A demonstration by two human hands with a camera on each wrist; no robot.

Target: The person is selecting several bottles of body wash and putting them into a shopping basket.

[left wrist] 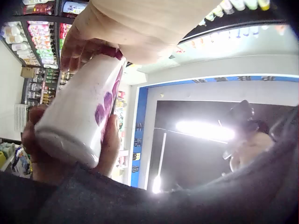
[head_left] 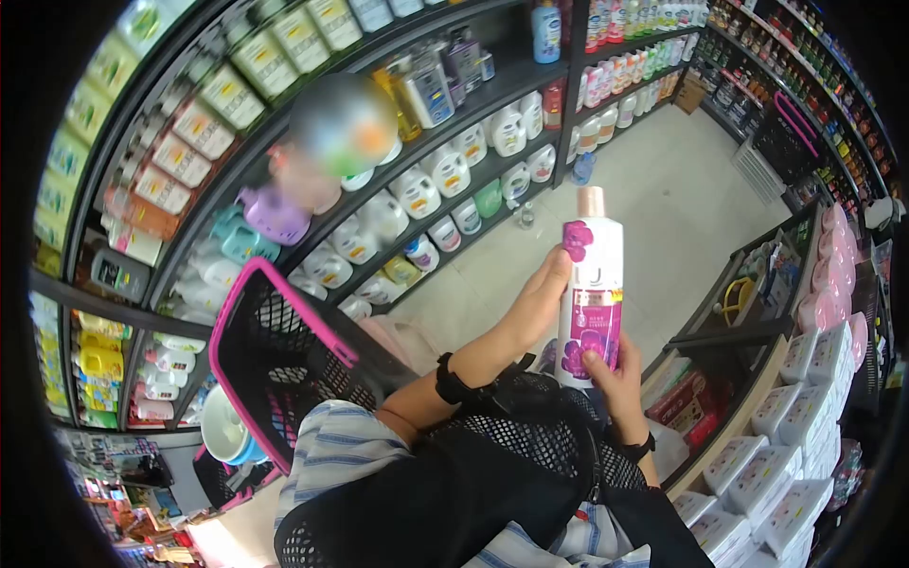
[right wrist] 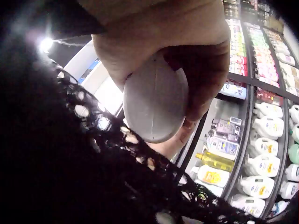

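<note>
A white toiletry bottle (head_left: 609,260) with magenta flowers and a pinkish-gold cap stands nearly upright in front of the body, its printed label facing up to the head camera. My left hand (head_left: 544,292) grips its upper side, fingers hidden behind it. Lower down, my right hand (head_left: 620,383) holds the bottom part with the thumb over the front label. The left wrist view shows the pale bottle (left wrist: 74,105) from its base, between both hands. In the right wrist view, the oval bottle base (right wrist: 156,100) sits within the curl of the right hand (right wrist: 163,35).
A black shopping basket (head_left: 275,331) with a pink rim is beside the left forearm. Shelves of white jugs (head_left: 417,192) line the left. Stacked white packs (head_left: 767,469) and a wooden display case (head_left: 748,322) stand at the right. Pale floor (head_left: 653,180) stretches ahead.
</note>
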